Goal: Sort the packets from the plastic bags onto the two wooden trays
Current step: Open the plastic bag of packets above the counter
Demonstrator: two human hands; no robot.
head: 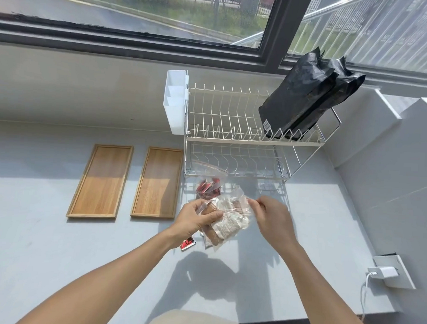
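Observation:
Two wooden trays lie side by side on the grey counter, the left tray (100,182) and the right tray (158,184), both bare. I hold a clear plastic bag (230,215) of brown and white packets above the counter. My left hand (196,219) grips its lower left side around the packets. My right hand (271,217) pinches the bag's upper right edge. A second clear bag with red packets (208,187) lies behind, by the rack's foot. One red packet (187,243) lies loose on the counter below my left hand.
A two-tier wire dish rack (232,138) stands behind the bags, with a white cutlery holder (176,100) on its left and two black pouches (306,97) leaning in its top tier. A wall socket with a white charger (385,273) sits at the right.

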